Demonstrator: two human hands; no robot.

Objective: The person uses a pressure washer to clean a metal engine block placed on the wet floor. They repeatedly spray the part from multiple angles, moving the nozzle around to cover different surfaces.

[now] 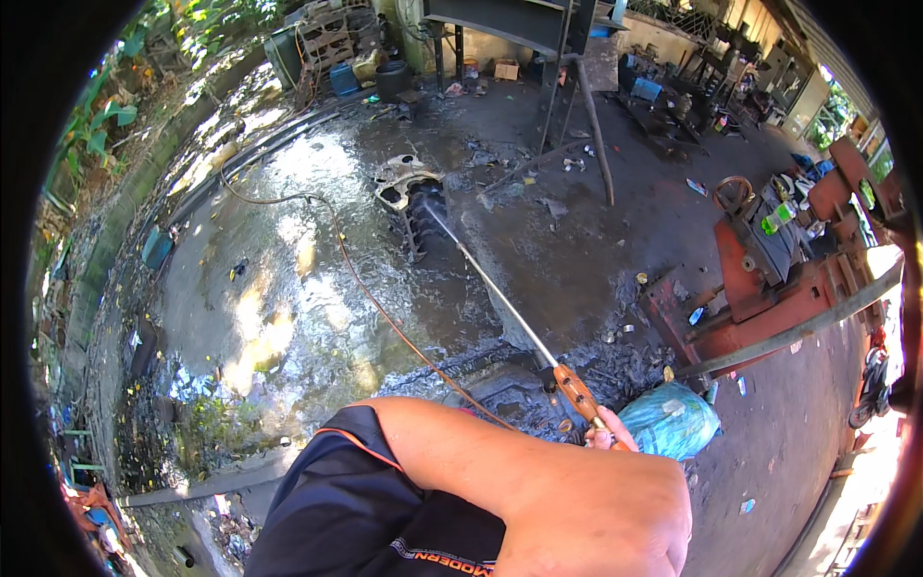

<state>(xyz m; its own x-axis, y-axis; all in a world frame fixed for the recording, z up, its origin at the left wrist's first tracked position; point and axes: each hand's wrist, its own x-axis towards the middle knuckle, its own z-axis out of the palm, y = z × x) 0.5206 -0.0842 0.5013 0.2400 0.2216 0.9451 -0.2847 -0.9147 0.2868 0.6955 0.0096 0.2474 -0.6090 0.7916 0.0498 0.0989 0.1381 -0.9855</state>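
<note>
A pressure-washer wand (507, 301) with an orange grip (577, 392) slants up and left across the floor. My right hand (604, 430) is closed around the rear of this grip; part of the hand is hidden behind a bent bare limb of mine. A fine spray leaves the wand's tip toward a dark, ribbed metal part (429, 204) lying on the wet concrete. Beside that part's far end is a pale metal plate with holes (399, 180). My left hand does not show.
A thin hose (370, 296) runs across the wet floor. Close to my right hand lies a blue-green plastic bag (673, 420). Red metal frames (740, 332) stand on the right. A steel post and leaning pole (594, 130) rise at the back, near dark buckets (392, 81).
</note>
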